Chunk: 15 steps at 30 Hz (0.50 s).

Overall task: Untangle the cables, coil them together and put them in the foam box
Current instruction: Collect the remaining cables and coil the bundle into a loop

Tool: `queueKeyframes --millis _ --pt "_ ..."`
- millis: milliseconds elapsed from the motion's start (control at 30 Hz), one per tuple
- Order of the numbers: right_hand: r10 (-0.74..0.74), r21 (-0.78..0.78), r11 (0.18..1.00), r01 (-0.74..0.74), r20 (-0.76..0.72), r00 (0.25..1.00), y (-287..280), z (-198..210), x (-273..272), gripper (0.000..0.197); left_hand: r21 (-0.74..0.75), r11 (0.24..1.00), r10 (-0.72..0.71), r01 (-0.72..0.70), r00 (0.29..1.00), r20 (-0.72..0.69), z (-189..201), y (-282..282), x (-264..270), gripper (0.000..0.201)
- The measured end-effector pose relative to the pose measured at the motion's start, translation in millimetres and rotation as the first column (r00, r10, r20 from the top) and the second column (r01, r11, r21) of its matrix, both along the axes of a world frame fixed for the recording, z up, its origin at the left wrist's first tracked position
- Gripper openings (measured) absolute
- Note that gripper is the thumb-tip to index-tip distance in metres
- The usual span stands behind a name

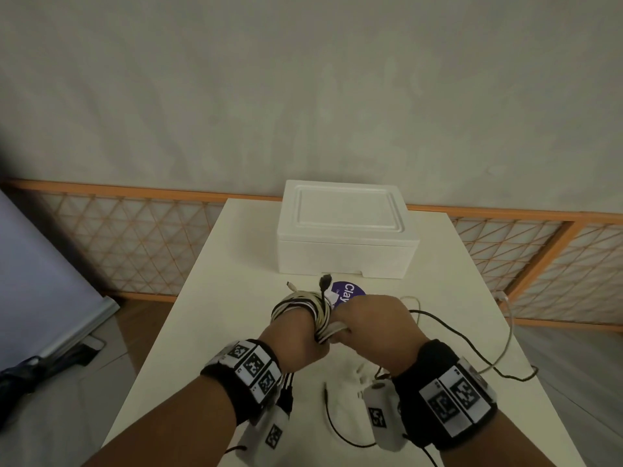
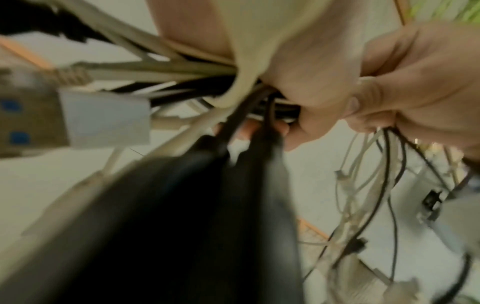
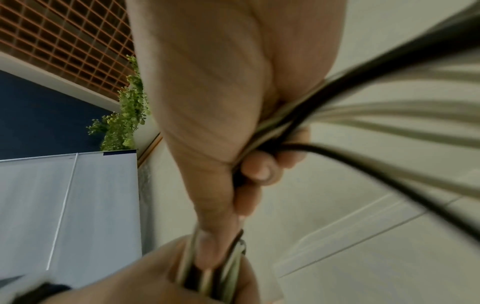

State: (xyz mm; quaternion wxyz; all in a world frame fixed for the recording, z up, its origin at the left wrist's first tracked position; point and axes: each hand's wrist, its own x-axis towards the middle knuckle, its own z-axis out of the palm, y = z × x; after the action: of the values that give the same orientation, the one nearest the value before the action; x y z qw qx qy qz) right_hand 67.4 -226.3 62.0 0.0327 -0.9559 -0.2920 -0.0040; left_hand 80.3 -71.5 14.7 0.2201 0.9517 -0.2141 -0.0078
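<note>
Cables coiled around left hand, loose strands gripped in right hand.

The foam box stood at frame centre on the table. Below it lay a round lid. The cables sat lower centre, between the left hand and right hand.

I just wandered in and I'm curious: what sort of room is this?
Probably a plain indoor room set up for recording: a bare white table against a blank wall, an orange lattice fence behind, and marker-tagged wristbands.
</note>
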Motion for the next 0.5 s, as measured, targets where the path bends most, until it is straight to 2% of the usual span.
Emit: queueKeyframes --millis 100,167,233,333,400,500 --pt "0.104 0.127 0.983 -0.135 0.227 0.968 -7.8 11.4 11.1 0.029 -0.36 0.933 -0.07 -0.005 0.978 -0.196 1.8 6.5 -4.5 0.029" --pt "0.15 0.205 0.946 -0.251 0.408 0.901 -13.6 8.7 21.1 0.018 -0.509 0.859 -0.12 -0.06 0.942 -0.314 7.7 5.1 -7.2 0.03" --pt "0.142 0.285 0.904 -0.318 0.502 0.853 -16.3 3.5 29.9 0.013 -0.617 0.78 -0.186 -0.106 0.901 -0.391 16.7 2.7 -7.8 0.024" --pt "0.112 0.392 0.856 -0.338 0.498 0.86 -16.6 -0.8 35.5 0.024 -0.732 0.664 -0.304 -0.152 0.84 -0.45 28.0 -2.8 -14.1 0.017" --pt "0.139 0.475 0.81 -0.343 0.412 0.9 -15.2 -2.5 38.3 0.04 -0.773 0.606 -0.371 -0.188 0.794 -0.483 33.1 -6.1 -17.4 0.014" --pt "0.192 0.698 0.655 -0.289 0.216 0.957 -9.0 -7.6 42.1 0.06 -0.832 0.507 -0.474 -0.226 0.733 -0.488 35.9 -12.2 -20.7 0.011"
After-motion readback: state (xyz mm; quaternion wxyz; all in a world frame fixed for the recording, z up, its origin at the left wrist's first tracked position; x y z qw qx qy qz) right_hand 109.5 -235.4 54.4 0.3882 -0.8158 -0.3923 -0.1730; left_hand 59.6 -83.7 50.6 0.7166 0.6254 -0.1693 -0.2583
